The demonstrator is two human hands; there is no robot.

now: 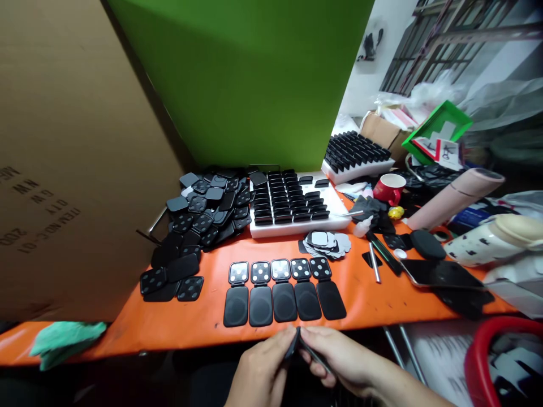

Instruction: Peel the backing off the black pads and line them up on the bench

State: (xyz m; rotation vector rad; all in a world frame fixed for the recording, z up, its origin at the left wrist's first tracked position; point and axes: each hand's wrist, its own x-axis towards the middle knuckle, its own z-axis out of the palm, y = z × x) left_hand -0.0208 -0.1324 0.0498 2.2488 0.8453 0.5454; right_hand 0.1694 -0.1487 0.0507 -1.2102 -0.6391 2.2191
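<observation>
pinching a dark piece (292,347) between thumbs and fingers, the left hand (263,364) and right hand (341,356) meet just off the near edge of the orange table (203,325). both are closed on it, one at each side, a grip that seems meant to steady it. whether it is one hinged piece or two is hard to tell behind the fingers.

just beyond, five pieces (285,302) lie unfolded side by side, plain pads toward the person and dotted squares away, laid alike presumably for easy reach. at the left stands a carton (63,169), its slanted print reading "item no c-01", "qty", "g w", "n w" and "200"; one more line is partly cut off.

past the row sit some pale cutouts (326,243), with a phone (443,274) off to the right and a loose pile (207,217) of pieces to the left. behind the cutouts, a white tray (292,228) holds pieces on edge in columns, apparently to keep them apart. farther back are a red mug (386,193), a fuller tray (365,171) and a green panel (250,79).
</observation>
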